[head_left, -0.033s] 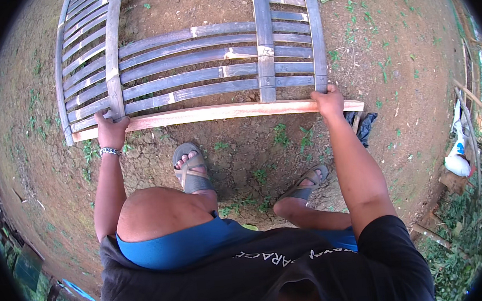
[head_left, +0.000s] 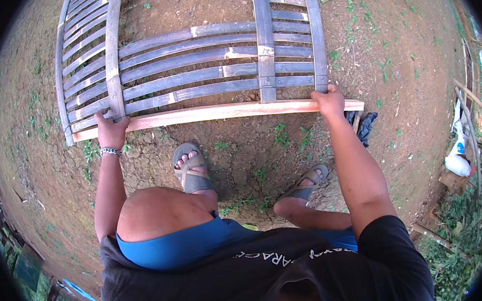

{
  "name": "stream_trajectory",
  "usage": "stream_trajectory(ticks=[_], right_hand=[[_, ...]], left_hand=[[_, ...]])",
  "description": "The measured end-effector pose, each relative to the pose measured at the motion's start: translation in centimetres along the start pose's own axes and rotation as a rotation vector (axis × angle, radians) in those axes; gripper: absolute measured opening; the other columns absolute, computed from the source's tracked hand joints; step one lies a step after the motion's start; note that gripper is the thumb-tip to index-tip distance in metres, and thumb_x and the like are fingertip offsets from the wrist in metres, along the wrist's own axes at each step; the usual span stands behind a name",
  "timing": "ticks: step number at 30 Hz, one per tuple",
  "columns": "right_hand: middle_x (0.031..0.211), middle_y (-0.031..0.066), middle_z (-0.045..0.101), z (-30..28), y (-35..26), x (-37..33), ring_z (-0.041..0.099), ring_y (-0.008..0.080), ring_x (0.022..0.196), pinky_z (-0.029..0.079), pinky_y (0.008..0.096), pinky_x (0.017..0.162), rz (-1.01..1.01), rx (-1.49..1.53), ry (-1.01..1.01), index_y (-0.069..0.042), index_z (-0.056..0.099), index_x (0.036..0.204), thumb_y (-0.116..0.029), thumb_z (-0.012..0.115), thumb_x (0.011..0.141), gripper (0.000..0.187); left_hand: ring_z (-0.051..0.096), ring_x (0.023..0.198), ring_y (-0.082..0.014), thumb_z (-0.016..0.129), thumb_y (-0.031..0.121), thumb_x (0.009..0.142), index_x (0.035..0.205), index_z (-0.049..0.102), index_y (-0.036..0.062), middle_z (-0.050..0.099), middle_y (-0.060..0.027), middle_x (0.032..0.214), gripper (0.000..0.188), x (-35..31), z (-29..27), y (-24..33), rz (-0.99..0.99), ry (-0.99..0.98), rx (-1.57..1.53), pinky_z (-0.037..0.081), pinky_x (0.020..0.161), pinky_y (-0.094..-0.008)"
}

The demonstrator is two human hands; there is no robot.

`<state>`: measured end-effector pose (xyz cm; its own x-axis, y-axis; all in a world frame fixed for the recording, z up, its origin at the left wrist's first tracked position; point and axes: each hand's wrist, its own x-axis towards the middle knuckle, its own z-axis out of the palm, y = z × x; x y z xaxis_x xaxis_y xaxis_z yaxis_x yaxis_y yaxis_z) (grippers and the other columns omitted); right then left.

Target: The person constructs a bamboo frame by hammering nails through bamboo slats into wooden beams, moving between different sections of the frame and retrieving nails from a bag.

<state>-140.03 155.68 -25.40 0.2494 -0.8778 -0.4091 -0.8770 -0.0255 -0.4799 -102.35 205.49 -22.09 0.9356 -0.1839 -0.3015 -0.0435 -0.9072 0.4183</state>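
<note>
The ground point(head_left: 401, 50) was bare, cracked brown dirt with scattered small weeds. On it lay the panel point(head_left: 190, 64), a wide frame of weathered grey bamboo slats running side to side, crossed by three upright grey slats, one near its left end and two near its right. Its slats were split, uneven in width and spaced with gaps that showed the dirt beneath.

Along the panel's near edge lay the strip point(head_left: 216, 114), a long, pale, pinkish-tan piece of fresh-cut wood, much lighter than the grey slats. It ran the full width of the panel, touching the lower ends of the upright slats, and stuck out a little past the panel's right side.

The left hand point(head_left: 111, 130), with a bracelet point(head_left: 109, 152) at the wrist, was clamped over the strip near the panel's left upright slat. The right hand point(head_left: 329, 103) gripped the strip at the foot of the panel's rightmost upright slat, fingers curled over it. The strip spanned straight between the two hands.

Just below the panel, two sandals point(head_left: 191, 171) stood on the dirt. A dark cloth point(head_left: 365, 126) lay just beside the strip's right end.
</note>
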Motion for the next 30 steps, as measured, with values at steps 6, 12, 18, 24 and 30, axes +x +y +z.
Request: stream_trajectory(ticks=[6,12,18,24,30], right_hand=[[0.080,0.0141,0.072,0.1,0.8,-0.1,0.070,0.0273,0.074,0.054,0.0386,0.073,-0.093,0.086,-0.010,0.000,0.069,0.090,-0.019,0.077,0.068,0.031],[0.096,0.0185,0.068,-0.7,-0.7,-1.7,0.066,0.0328,0.090,0.052,0.0408,0.084,-0.115,-0.035,0.087,0.005,0.069,0.099,-0.020,0.078,0.069,0.040],[0.105,0.0137,0.064,-0.2,0.3,-1.7,0.064,0.0200,0.081,0.052,0.0325,0.076,-0.300,-0.145,0.274,0.008,0.069,0.100,-0.015,0.079,0.072,0.038],[0.142,0.0217,0.040,-1.5,-0.9,-1.8,0.049,0.0331,0.128,0.043,0.0392,0.106,-0.232,-0.107,0.124,0.014,0.065,0.109,-0.031,0.088,0.069,0.064],[0.137,0.0189,0.044,-1.3,0.4,-1.4,0.055,0.0278,0.119,0.045,0.0359,0.103,-0.373,-0.221,0.113,0.013,0.067,0.110,-0.028,0.086,0.076,0.056]], left_hand=[[0.064,0.080,-0.0277,0.081,0.024,0.071,0.128,0.042,-0.0001,0.065,-0.0175,0.092,0.073,-0.3,-0.2,0.5,-0.027,-0.014,0.029,0.052,0.074,-0.0400],[0.068,0.098,-0.0366,0.081,0.027,0.070,0.131,0.042,0.0014,0.067,-0.0263,0.109,0.076,-0.3,-0.4,1.0,-0.081,-0.045,0.073,0.053,0.088,-0.0435],[0.068,0.101,-0.0383,0.082,0.028,0.070,0.132,0.043,0.0028,0.068,-0.0269,0.111,0.077,-0.2,0.2,0.7,-0.062,-0.031,0.082,0.053,0.089,-0.0439],[0.069,0.098,-0.0376,0.082,0.032,0.071,0.133,0.045,0.0044,0.069,-0.0245,0.108,0.078,-0.4,0.3,1.0,-0.059,-0.041,0.141,0.054,0.087,-0.0441],[0.069,0.095,-0.0351,0.083,0.037,0.072,0.132,0.050,0.0040,0.070,-0.0204,0.104,0.076,-0.7,0.5,1.2,-0.033,-0.041,0.176,0.054,0.083,-0.0438]])
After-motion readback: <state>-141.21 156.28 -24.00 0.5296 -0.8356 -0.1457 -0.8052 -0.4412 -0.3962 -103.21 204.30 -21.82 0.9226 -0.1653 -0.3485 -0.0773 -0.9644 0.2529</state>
